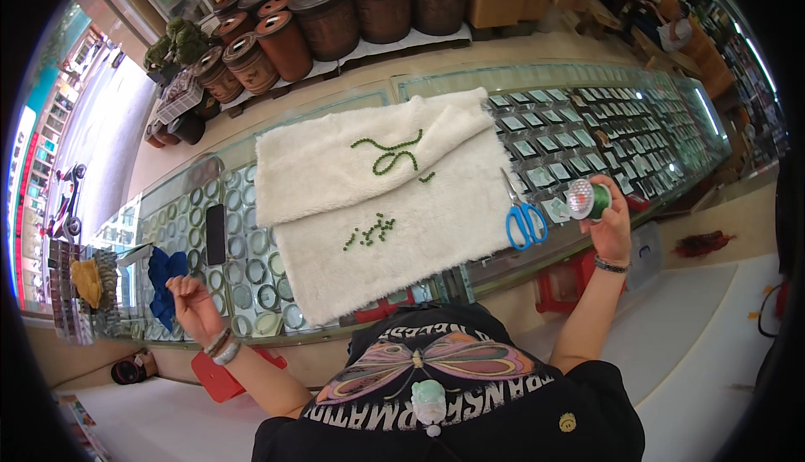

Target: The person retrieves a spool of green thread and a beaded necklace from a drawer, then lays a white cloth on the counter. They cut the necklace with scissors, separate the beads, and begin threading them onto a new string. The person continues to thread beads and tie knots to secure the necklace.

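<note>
My right hand [612,229] holds up a spool of green thread [600,200] at the right, its clear round end turned to the left. Out at the left, over the glass counter, my left hand [198,309] has its fingers curled in a pinch; anything between them is too fine to see. Between my hands a white fluffy cloth [327,269] lies on the counter, its far part folded over. On it rest a curving strand of green beads [394,160], a short bead piece [427,178] and several loose green beads [369,234]. Blue-handled scissors [525,223] lie by the cloth's right edge.
The glass counter [386,93] displays several bangles [243,296] at left and rows of small pendants [579,139] at right. A black phone [216,234] and a blue cloth [164,282] lie near my left hand. Brown lidded jars [323,22] stand beyond the counter.
</note>
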`<state>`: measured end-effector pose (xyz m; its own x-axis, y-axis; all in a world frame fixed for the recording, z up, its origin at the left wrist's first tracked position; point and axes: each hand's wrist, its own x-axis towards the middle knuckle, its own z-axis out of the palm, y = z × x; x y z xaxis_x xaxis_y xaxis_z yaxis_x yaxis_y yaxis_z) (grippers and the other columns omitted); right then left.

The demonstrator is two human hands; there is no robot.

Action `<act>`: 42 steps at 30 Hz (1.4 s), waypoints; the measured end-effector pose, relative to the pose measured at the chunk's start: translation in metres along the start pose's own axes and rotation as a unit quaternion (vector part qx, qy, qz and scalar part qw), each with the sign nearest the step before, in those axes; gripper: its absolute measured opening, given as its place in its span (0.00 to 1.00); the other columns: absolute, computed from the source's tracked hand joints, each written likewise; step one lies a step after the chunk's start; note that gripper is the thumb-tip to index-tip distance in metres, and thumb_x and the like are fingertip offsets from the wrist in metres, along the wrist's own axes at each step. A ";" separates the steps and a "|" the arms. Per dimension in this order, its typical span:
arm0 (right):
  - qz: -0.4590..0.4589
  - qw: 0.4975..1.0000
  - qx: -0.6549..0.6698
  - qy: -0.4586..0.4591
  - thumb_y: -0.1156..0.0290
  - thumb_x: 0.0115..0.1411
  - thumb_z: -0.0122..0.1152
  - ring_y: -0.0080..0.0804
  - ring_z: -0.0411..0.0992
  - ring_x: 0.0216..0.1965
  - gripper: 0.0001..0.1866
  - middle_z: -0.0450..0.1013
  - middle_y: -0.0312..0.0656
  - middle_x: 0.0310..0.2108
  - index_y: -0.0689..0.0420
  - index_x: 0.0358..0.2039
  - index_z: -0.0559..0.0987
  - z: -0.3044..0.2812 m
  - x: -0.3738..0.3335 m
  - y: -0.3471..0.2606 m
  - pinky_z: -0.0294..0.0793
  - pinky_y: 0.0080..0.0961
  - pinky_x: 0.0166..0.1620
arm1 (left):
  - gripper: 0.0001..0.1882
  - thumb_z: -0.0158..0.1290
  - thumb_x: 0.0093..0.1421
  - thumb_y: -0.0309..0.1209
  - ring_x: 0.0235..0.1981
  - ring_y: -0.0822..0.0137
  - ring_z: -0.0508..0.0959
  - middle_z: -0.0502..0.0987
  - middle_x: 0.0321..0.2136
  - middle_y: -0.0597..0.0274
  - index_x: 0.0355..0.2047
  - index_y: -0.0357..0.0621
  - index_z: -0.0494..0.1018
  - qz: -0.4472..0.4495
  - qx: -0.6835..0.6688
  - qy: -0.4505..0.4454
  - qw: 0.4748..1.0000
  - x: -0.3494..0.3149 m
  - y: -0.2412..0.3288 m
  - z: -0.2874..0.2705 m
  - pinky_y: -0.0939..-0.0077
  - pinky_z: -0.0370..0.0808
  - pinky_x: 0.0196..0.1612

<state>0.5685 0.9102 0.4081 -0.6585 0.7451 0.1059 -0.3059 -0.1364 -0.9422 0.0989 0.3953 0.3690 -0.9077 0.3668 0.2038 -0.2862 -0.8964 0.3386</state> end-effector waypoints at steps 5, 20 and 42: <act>-0.058 0.995 0.065 0.053 0.53 0.57 0.62 0.24 0.74 0.34 0.32 0.73 0.43 0.44 0.63 0.53 0.68 -0.029 -0.002 -0.010 0.70 0.18 0.21 | 0.03 0.45 0.64 0.19 0.31 0.66 0.66 0.65 0.30 0.61 0.37 0.38 0.64 0.070 0.023 0.005 0.997 0.000 0.060 -0.027 0.73 0.68 0.39; 0.075 0.948 -0.298 -0.084 0.67 0.59 0.63 0.18 0.73 0.31 0.21 0.73 0.35 0.38 0.62 0.51 0.76 0.024 0.096 0.075 0.73 0.15 0.26 | 0.04 0.49 0.61 0.20 0.32 0.63 0.70 0.69 0.27 0.59 0.28 0.36 0.67 0.286 0.005 0.013 0.958 -0.037 0.223 -0.045 0.71 0.70 0.40; -0.013 0.728 -0.643 -0.240 0.58 0.45 0.73 0.45 0.71 0.47 0.35 0.74 0.51 0.46 0.54 0.55 0.75 0.045 0.143 0.146 0.70 0.39 0.53 | 0.05 0.49 0.60 0.17 0.33 0.59 0.72 0.70 0.25 0.53 0.26 0.31 0.67 0.472 0.098 0.059 0.874 -0.096 0.305 0.014 0.49 0.66 0.63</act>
<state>0.3988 0.9675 0.3005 -0.9225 0.3810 -0.0628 0.3702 0.8265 -0.4241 0.1033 0.0901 0.4660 -0.7398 -0.5519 0.3848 0.6548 -0.7221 0.2232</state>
